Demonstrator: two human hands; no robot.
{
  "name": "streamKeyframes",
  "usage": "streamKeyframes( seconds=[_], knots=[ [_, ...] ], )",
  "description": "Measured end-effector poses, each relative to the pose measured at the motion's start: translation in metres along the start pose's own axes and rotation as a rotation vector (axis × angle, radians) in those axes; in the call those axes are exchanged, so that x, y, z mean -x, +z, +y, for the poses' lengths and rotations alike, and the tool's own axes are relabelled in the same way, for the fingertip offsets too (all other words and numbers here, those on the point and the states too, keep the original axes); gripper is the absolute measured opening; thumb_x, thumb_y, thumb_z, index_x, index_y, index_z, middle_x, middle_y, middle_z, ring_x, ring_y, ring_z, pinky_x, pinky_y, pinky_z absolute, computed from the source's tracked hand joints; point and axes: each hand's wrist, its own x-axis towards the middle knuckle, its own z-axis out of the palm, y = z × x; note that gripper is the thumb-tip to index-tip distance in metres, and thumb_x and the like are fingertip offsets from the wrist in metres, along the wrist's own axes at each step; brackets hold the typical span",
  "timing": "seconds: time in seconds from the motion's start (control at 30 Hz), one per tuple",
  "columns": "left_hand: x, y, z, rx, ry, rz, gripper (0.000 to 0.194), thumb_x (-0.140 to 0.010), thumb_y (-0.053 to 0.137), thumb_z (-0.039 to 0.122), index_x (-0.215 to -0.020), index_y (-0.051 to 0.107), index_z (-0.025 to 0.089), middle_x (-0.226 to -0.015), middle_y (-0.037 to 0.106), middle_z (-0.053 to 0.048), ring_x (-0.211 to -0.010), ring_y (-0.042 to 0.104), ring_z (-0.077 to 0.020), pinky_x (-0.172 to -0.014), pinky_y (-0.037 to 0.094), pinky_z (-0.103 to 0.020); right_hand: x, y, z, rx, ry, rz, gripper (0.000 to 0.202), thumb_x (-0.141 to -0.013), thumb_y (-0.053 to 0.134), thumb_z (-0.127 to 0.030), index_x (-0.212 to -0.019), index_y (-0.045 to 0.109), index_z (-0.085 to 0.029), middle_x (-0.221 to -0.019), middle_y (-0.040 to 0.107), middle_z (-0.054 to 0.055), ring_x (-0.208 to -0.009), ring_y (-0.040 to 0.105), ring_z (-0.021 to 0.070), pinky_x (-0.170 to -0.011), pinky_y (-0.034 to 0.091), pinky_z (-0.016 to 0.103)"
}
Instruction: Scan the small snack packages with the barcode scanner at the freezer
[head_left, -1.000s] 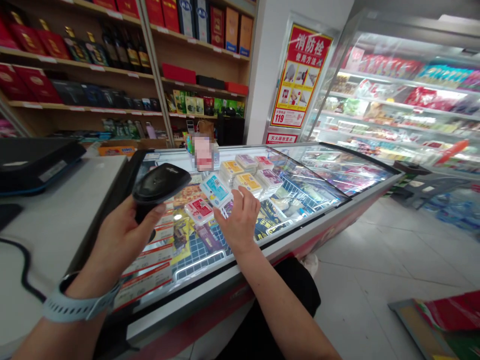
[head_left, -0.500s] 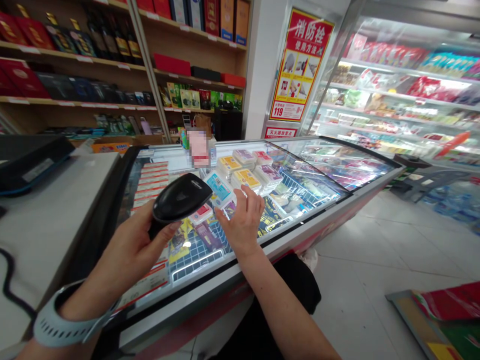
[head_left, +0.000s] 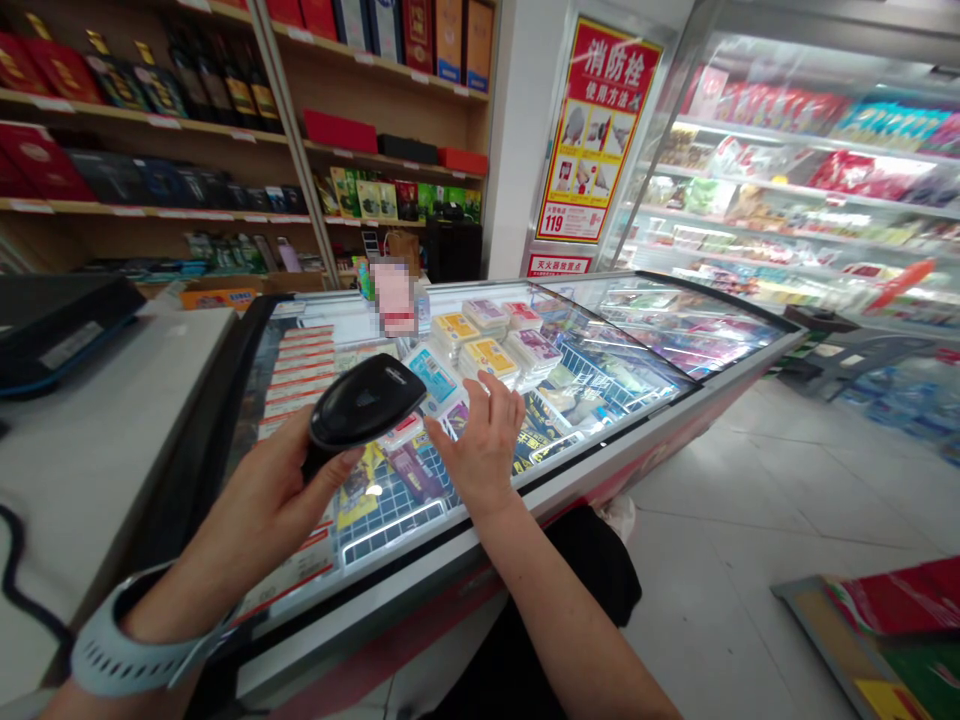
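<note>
A black handheld barcode scanner (head_left: 367, 402) is gripped in my left hand (head_left: 274, 495), its head angled over the freezer top. A grey band circles that wrist. My right hand (head_left: 484, 450) has its fingers apart and slightly curled, at the corner of a flat clear pack with a blue label (head_left: 433, 374). I cannot tell whether the fingertips touch it. Just beyond are stacks of similar packs with yellow labels (head_left: 487, 357) and purple labels (head_left: 534, 346). A red-labelled pack (head_left: 403, 430) lies between my hands, partly hidden by the scanner.
The glass-topped chest freezer (head_left: 559, 488) runs away to the right, with baskets of packaged goods inside. Price strips (head_left: 300, 365) line its left end. A counter (head_left: 165, 370) with a black device (head_left: 67, 325) stands at left. Stocked shelves and a lit fridge (head_left: 795, 200) stand behind.
The scanner has shifted very slightly down relative to the packs. My right hand keeps nearly the same spread pose by the blue-labelled pack.
</note>
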Motion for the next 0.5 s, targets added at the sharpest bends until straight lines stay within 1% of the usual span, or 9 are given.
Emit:
streamKeyframes(
  seconds=[0.13,0.2,0.33,0.43,0.5],
  knots=[
    [-0.003,0.0,0.002,-0.011,0.004,0.04,0.047,-0.089,0.056,0.049,-0.127,0.055,0.023,-0.119,0.066,-0.004,-0.107,0.061,-0.0234,-0.096,0.046,-0.033,0.0,-0.001,-0.001,0.025,0.012,-0.025,0.055,-0.095,0.048,-0.061,-0.122,0.056,-0.013,-0.128,0.058,0.02,-0.125,0.052,0.0295,-0.112,0.031,0.051],
    [-0.004,-0.001,0.004,-0.007,-0.006,0.081,0.049,-0.088,0.056,0.051,-0.127,0.057,0.022,-0.12,0.066,-0.004,-0.109,0.061,-0.0246,-0.098,0.046,-0.035,-0.001,-0.002,-0.001,0.027,0.03,-0.037,0.056,-0.093,0.051,-0.061,-0.122,0.056,-0.013,-0.13,0.058,0.02,-0.126,0.052,0.0298,-0.113,0.029,0.052],
    [-0.006,-0.002,0.003,0.011,-0.114,0.17,0.051,-0.084,0.056,0.056,-0.121,0.06,0.021,-0.111,0.069,-0.005,-0.1,0.063,-0.0252,-0.09,0.049,-0.035,-0.006,-0.006,0.004,0.039,0.066,-0.012,0.056,-0.087,0.061,-0.058,-0.12,0.056,-0.013,-0.131,0.057,0.02,-0.128,0.051,0.0305,-0.115,0.027,0.054],
    [-0.006,-0.005,0.001,0.01,-0.213,0.206,0.054,-0.082,0.056,0.059,-0.119,0.06,0.021,-0.105,0.069,-0.004,-0.091,0.064,-0.0242,-0.084,0.05,-0.035,-0.016,-0.011,0.016,0.076,0.091,0.008,0.056,-0.083,0.065,-0.057,-0.117,0.058,-0.013,-0.131,0.056,0.021,-0.128,0.05,0.0319,-0.114,0.028,0.055],
    [-0.006,-0.007,0.001,-0.021,-0.255,0.225,0.055,-0.08,0.055,0.062,-0.117,0.061,0.021,-0.101,0.069,-0.004,-0.087,0.064,-0.0243,-0.08,0.05,-0.035,-0.026,-0.015,0.025,0.11,0.108,0.014,0.055,-0.082,0.066,-0.056,-0.115,0.059,-0.013,-0.132,0.055,0.021,-0.128,0.05,0.033,-0.112,0.03,0.055]
  ],
)
